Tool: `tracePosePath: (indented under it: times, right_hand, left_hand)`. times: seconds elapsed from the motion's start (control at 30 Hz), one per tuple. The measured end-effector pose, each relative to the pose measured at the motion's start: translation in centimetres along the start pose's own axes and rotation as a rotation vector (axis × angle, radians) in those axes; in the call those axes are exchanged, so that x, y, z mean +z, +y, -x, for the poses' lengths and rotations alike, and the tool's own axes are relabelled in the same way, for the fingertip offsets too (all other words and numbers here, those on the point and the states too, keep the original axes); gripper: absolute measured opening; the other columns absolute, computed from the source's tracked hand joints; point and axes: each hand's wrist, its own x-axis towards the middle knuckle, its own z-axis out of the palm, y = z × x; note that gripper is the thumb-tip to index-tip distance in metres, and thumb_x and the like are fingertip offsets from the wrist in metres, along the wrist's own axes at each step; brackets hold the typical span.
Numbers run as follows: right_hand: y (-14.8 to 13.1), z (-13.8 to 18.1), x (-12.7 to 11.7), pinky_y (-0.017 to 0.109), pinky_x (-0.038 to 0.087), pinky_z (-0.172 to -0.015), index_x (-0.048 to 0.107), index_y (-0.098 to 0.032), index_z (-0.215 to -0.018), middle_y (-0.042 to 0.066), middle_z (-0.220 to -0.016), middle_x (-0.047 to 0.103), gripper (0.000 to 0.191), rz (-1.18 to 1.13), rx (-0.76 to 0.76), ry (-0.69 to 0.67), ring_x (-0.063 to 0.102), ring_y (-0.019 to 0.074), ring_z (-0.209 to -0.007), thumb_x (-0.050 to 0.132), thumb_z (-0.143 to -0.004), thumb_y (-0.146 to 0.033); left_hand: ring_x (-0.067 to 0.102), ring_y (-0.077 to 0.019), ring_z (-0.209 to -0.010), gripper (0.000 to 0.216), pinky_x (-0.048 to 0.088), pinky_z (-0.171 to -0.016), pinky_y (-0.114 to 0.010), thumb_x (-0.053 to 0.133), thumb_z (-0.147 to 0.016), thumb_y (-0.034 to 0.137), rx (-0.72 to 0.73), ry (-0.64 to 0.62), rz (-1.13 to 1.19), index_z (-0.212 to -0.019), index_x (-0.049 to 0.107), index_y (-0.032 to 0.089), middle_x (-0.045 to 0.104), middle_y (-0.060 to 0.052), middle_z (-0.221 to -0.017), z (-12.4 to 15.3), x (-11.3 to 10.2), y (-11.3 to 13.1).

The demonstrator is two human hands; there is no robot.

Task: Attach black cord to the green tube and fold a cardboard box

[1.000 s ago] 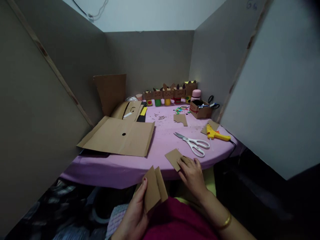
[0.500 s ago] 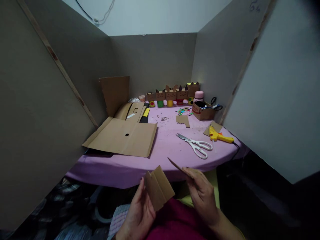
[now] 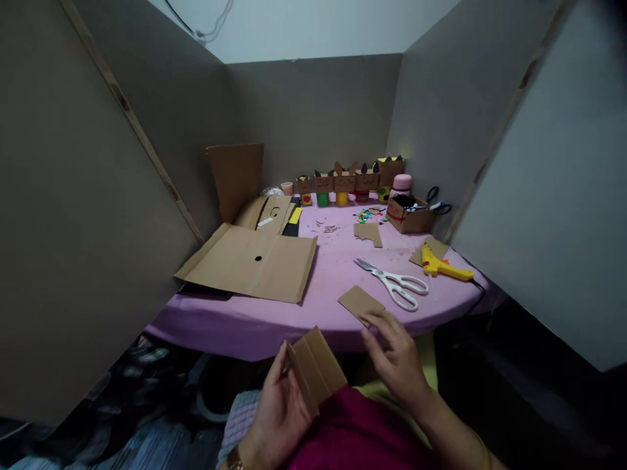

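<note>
My left hand [image 3: 284, 408] is closed on a folded cardboard piece [image 3: 318, 369], creased into panels and tilted above my lap. The thumb presses along its left edge, while the other fingers are partly hidden behind it. At the table's front edge, my right hand [image 3: 399, 359] has its fingertips over the near corner of a flat rectangular cardboard piece [image 3: 357, 301], with the thumb just below that corner. This piece lies level at the tabletop. White-handled scissors [image 3: 394, 282] rest just beyond my right hand, blades partly apart, pointing away to the left.
A large cardboard sheet [image 3: 235, 261] covers the table's left side. A yellow glue gun [image 3: 443, 266] lies at right on cardboard. Behind are a notched cardboard scrap [image 3: 367, 234], a box of tools [image 3: 410, 219], a pink bottle [image 3: 402, 183] and several cardboard animal figures [image 3: 344, 183].
My right hand has brought the flat cardboard piece from a raised, edge-on position down to the table edge. The folded piece stays in my left hand. The view has shifted slightly.
</note>
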Motion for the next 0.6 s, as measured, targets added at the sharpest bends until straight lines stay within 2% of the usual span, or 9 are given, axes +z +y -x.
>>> tracePosePath:
  times: [0.07, 0.13, 0.23, 0.3, 0.33, 0.4, 0.47, 0.53, 0.6]
  right_hand:
    - [-1.9, 1.0, 0.2, 0.030, 0.051, -0.071, 0.059, -0.019, -0.107, 0.007, -0.093, 0.067, 0.027, -0.261, 0.089, -0.243, 0.062, 0.0203, -0.083, 0.053, -0.081, -0.022]
    - [-3.1, 1.6, 0.5, 0.025, 0.050, -0.062, 0.062, -0.019, -0.102, 0.003, -0.081, 0.069, 0.023, -0.367, 0.106, -0.382, 0.063, 0.0173, -0.071, 0.049, -0.084, -0.023]
    - [-3.4, 1.6, 1.1, 0.024, 0.048, -0.067, 0.064, -0.020, -0.102, 0.004, -0.084, 0.069, 0.025, -0.334, 0.055, -0.290, 0.063, 0.0171, -0.075, 0.045, -0.086, -0.021]
    - [-3.0, 1.3, 1.3, 0.026, 0.048, -0.074, 0.063, -0.021, -0.105, 0.005, -0.091, 0.069, 0.026, -0.310, 0.021, -0.215, 0.063, 0.0182, -0.083, 0.045, -0.086, -0.020]
    - [-2.8, 1.1, 1.4, 0.027, 0.047, -0.077, 0.063, -0.022, -0.106, 0.005, -0.093, 0.069, 0.027, -0.314, 0.013, -0.200, 0.063, 0.0187, -0.085, 0.046, -0.086, -0.020]
    - [-2.4, 0.9, 1.6, 0.027, 0.048, -0.077, 0.063, -0.022, -0.106, 0.005, -0.094, 0.069, 0.026, -0.360, 0.036, -0.187, 0.063, 0.0190, -0.085, 0.047, -0.086, -0.022]
    - [-2.0, 0.8, 1.7, 0.026, 0.050, -0.069, 0.064, -0.021, -0.105, 0.004, -0.090, 0.070, 0.026, -0.433, 0.108, -0.173, 0.064, 0.0188, -0.078, 0.048, -0.085, -0.027]
    - [-1.5, 0.7, 1.9, 0.024, 0.050, -0.059, 0.064, -0.019, -0.103, 0.004, -0.086, 0.071, 0.027, -0.491, 0.178, -0.173, 0.064, 0.0184, -0.071, 0.048, -0.085, -0.032]
    - [-0.8, 0.5, 1.9, 0.025, 0.051, -0.057, 0.065, -0.017, -0.100, 0.005, -0.086, 0.070, 0.028, -0.502, 0.203, -0.202, 0.064, 0.0194, -0.071, 0.049, -0.085, -0.035]
  left_hand:
    - [0.065, -0.0240, -0.090, 0.042, 0.045, -0.087, -0.038, 0.045, -0.083, 0.044, 0.047, -0.025, -0.013, -0.107, 0.059, 0.013, 0.073, -0.009, -0.084, 0.0, 0.4, -0.1]
    - [0.062, -0.0250, -0.098, 0.045, 0.041, -0.092, -0.039, 0.046, -0.082, 0.043, 0.099, -0.008, -0.084, -0.112, 0.056, 0.012, 0.071, -0.010, -0.094, 0.1, 0.7, -0.3]
    - [0.052, -0.0269, -0.111, 0.062, 0.040, -0.094, -0.037, 0.053, -0.074, 0.052, 0.322, 0.069, -0.297, -0.125, 0.044, 0.017, 0.062, -0.011, -0.115, 0.0, 0.8, -0.5]
    - [0.045, -0.0284, -0.119, 0.087, 0.040, -0.094, -0.036, 0.067, -0.061, 0.053, 0.516, 0.085, -0.457, -0.134, 0.029, 0.025, 0.052, -0.009, -0.129, -0.2, 0.7, -0.7]
    - [0.043, -0.0291, -0.120, 0.100, 0.039, -0.094, -0.036, 0.073, -0.054, 0.048, 0.582, 0.082, -0.517, -0.137, 0.020, 0.029, 0.047, -0.008, -0.133, -0.3, 0.5, -0.9]
    - [0.042, -0.0296, -0.121, 0.114, 0.038, -0.096, -0.037, 0.080, -0.050, 0.033, 0.605, 0.065, -0.611, -0.139, 0.008, 0.032, 0.040, -0.009, -0.139, -0.4, 0.4, -1.2]
    - [0.042, -0.0299, -0.121, 0.113, 0.037, -0.096, -0.037, 0.079, -0.054, 0.025, 0.578, 0.054, -0.679, -0.139, 0.005, 0.028, 0.036, -0.013, -0.140, -0.3, 0.5, -1.5]
    - [0.042, -0.0313, -0.120, 0.106, 0.037, -0.097, -0.038, 0.076, -0.056, 0.025, 0.574, 0.051, -0.720, -0.139, 0.011, 0.020, 0.038, -0.018, -0.138, 0.0, 0.8, -1.6]
    - [0.043, -0.0327, -0.120, 0.101, 0.036, -0.098, -0.039, 0.077, -0.055, 0.025, 0.558, 0.051, -0.746, -0.138, 0.019, 0.015, 0.042, -0.020, -0.135, 0.3, 1.1, -1.5]
